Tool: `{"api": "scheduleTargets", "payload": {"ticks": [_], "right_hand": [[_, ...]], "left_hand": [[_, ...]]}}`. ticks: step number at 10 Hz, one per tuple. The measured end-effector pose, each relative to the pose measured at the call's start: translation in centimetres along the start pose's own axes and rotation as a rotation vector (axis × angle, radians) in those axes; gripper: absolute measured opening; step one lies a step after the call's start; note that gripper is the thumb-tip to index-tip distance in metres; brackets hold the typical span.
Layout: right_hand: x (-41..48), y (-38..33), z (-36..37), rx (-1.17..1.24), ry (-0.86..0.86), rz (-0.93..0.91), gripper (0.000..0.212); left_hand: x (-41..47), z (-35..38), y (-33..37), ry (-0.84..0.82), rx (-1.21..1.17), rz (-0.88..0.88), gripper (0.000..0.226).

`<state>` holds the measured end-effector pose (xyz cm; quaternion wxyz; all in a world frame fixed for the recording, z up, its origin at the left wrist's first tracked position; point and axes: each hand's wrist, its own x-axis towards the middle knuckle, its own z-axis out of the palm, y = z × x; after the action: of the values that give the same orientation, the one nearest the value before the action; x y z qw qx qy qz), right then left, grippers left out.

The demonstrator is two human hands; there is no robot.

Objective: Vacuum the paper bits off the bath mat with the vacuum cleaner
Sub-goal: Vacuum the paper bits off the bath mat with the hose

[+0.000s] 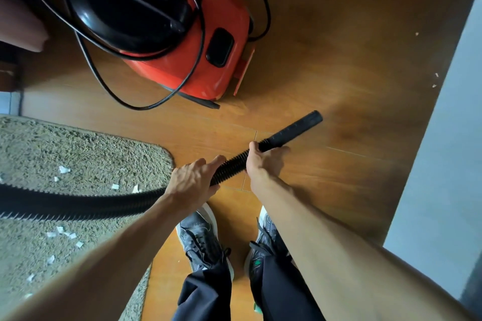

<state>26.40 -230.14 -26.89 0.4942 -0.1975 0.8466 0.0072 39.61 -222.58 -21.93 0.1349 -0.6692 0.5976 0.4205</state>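
A red and black vacuum cleaner (182, 34) stands on the wooden floor ahead of me. Its black ribbed hose (78, 203) runs from the left across the beige shaggy bath mat (78, 148) toward my hands. My left hand (193, 180) grips the ribbed hose. My right hand (263, 161) grips it further along, where the ribs meet the smooth black end piece (294, 129), which points up and right above bare floor. Several white paper bits (64, 169) lie scattered on the mat, on both sides of the hose.
The vacuum's black power cord (109, 86) loops over the floor and the machine. A grey wall (448, 138) runs along the right side. A few small scraps (435, 79) lie on the floor near it. My two dark shoes (203, 240) stand beside the mat's edge.
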Motion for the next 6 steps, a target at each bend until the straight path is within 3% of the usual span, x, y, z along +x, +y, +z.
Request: {"api": "scheduleTargets", "payload": {"ticks": [1,2,4,6], "right_hand": [[-9.3,-4.6,-5.6,0.03,0.08,-0.012,0.054],[-11.8,-5.0,-7.9,-0.008,0.122,-0.088,0.048],[-19.9,-7.1,-13.2,-0.035,0.146,-0.32,0.054],[-28.1,-9.6,-15.4,-0.005,0.17,-0.624,0.053]], "left_hand": [[-2.9,-2.7,1.8,-0.024,-0.041,0.013,0.064],[-6.8,-5.3,3.8,-0.005,-0.088,0.025,0.066],[-14.2,-11.0,7.9,0.098,-0.141,-0.031,0.064],[-20.3,-16.0,9.8,0.153,-0.03,-0.194,0.061]]}}
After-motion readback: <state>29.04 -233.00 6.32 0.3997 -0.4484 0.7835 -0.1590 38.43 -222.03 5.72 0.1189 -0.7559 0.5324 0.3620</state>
